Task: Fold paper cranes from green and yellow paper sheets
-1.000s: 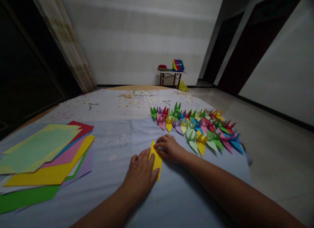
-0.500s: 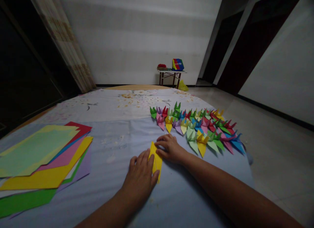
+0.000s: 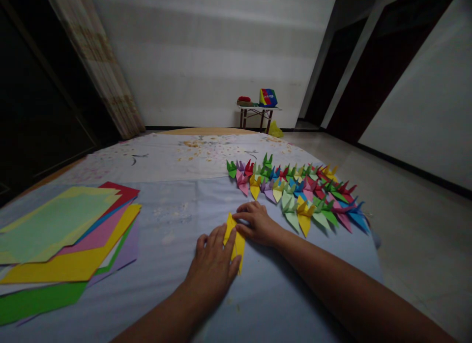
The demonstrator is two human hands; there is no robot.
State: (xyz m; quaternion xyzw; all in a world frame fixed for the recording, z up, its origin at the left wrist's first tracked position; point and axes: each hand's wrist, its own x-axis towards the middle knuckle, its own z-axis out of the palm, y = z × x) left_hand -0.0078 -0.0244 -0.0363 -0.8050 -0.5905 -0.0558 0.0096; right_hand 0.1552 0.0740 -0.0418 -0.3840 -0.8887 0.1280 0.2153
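Note:
A yellow folded paper point(image 3: 239, 245), long and narrow with a pointed top, lies on the blue cloth in front of me. My left hand point(image 3: 212, 257) rests flat over its left side, with the index finger on the paper and the thumb spread towards its lower end. My right hand point(image 3: 255, 222) is at the upper right edge, its thumb and index finger closed in on the paper and its other fingers curled. Part of the folded paper is hidden beneath my left fingers.
Several colourful origami cranes point(image 3: 304, 214) stand in rows at the right. To the left lies a stack of coloured paper sheets point(image 3: 62, 264). A flowered tablecloth point(image 3: 155, 158) covers the far part of the table. A small side table point(image 3: 258, 108) stands by the wall.
Both hands stay in nearly the same place on the yellow folded paper. The whole view has shifted very slightly.

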